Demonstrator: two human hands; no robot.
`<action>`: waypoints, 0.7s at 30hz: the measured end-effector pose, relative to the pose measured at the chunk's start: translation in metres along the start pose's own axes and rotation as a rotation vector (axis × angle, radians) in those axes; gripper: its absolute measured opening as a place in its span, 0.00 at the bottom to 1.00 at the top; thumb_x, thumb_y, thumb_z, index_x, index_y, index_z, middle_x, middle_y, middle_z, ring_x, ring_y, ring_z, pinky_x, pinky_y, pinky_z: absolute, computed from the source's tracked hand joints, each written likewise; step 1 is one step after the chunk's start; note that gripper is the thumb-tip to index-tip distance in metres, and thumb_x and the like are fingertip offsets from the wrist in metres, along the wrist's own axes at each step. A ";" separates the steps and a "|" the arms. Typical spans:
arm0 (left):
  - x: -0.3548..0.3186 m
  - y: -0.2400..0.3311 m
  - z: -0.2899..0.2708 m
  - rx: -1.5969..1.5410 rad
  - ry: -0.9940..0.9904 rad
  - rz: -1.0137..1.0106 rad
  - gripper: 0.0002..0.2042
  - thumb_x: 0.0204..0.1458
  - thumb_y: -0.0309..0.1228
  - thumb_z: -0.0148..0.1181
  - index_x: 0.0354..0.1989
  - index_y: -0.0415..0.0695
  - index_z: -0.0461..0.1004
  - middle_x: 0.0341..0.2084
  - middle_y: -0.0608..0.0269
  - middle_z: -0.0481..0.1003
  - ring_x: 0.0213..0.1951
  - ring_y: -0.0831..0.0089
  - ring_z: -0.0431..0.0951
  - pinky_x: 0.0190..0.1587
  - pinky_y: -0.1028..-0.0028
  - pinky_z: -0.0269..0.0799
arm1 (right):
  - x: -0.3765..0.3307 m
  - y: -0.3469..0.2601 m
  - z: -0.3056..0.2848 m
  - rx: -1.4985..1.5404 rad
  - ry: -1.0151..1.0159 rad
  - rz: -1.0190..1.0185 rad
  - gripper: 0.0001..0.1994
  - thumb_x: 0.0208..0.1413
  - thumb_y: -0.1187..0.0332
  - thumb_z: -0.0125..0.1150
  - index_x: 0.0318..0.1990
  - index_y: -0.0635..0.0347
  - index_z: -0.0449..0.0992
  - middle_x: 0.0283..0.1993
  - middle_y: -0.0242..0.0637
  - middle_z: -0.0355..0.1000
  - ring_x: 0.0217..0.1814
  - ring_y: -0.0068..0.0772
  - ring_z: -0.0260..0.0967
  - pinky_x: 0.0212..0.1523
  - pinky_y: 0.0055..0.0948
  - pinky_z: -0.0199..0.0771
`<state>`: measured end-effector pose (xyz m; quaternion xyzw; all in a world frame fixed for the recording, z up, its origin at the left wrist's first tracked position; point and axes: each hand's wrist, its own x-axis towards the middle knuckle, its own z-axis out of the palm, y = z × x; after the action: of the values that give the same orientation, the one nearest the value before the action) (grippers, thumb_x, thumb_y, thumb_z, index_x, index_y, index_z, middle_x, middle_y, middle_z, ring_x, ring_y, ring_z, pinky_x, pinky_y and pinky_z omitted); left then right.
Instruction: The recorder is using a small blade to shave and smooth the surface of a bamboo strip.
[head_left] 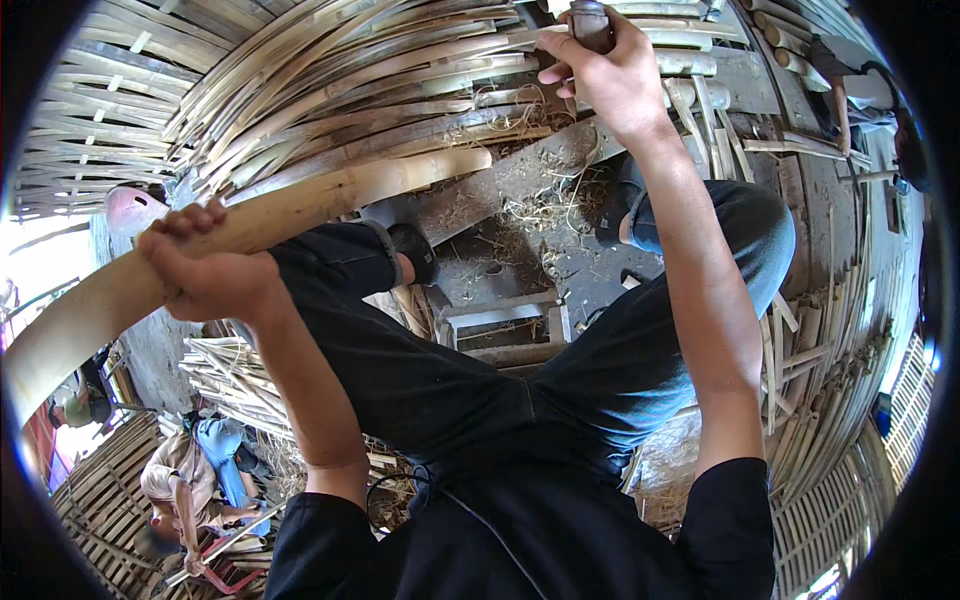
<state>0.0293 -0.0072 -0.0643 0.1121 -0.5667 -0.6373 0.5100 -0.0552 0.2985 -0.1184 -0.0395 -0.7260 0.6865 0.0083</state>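
A thick pale bamboo pole (335,195) slants from the left edge up toward the middle, its cut end lying over my left leg's side. My left hand (215,275) is closed around it, fingers wrapped over the top. Up at the far side, my right hand (620,75) grips a tool with a dark rounded handle (592,28); the rest of that tool is hidden by the hand or out of sight. The right hand is apart from the pole, above a worn wooden plank (560,150).
Split bamboo strips (350,85) lie in a large pile ahead. Between my legs stands a low wooden frame (500,312), with shavings on the floor beyond. One person (185,480) works at lower left, another (860,90) at upper right. More bamboo pieces (235,375) lie at left.
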 end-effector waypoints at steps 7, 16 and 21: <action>0.007 -0.006 -0.011 0.003 -0.054 -0.024 0.11 0.62 0.35 0.53 0.32 0.41 0.66 0.23 0.63 0.66 0.24 0.71 0.67 0.28 0.70 0.68 | -0.002 -0.004 -0.009 0.116 0.049 0.120 0.12 0.55 0.71 0.68 0.41 0.66 0.71 0.26 0.33 0.73 0.21 0.23 0.73 0.18 0.23 0.69; 0.002 -0.011 -0.003 0.048 -0.076 -0.005 0.13 0.63 0.37 0.53 0.30 0.41 0.68 0.22 0.63 0.68 0.24 0.72 0.68 0.29 0.70 0.69 | -0.005 0.010 -0.008 0.121 -0.001 0.141 0.13 0.57 0.71 0.65 0.44 0.68 0.70 0.28 0.35 0.74 0.24 0.24 0.74 0.20 0.24 0.71; 0.003 -0.012 -0.003 0.015 -0.066 -0.018 0.13 0.62 0.37 0.55 0.30 0.41 0.68 0.22 0.63 0.68 0.24 0.72 0.69 0.29 0.70 0.68 | -0.005 0.021 -0.007 0.039 -0.033 0.160 0.16 0.57 0.70 0.65 0.48 0.67 0.70 0.30 0.39 0.75 0.24 0.25 0.74 0.21 0.25 0.71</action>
<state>0.0243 -0.0129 -0.0737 0.0999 -0.5870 -0.6408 0.4846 -0.0488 0.3064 -0.1387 -0.0860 -0.7070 0.6996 -0.0577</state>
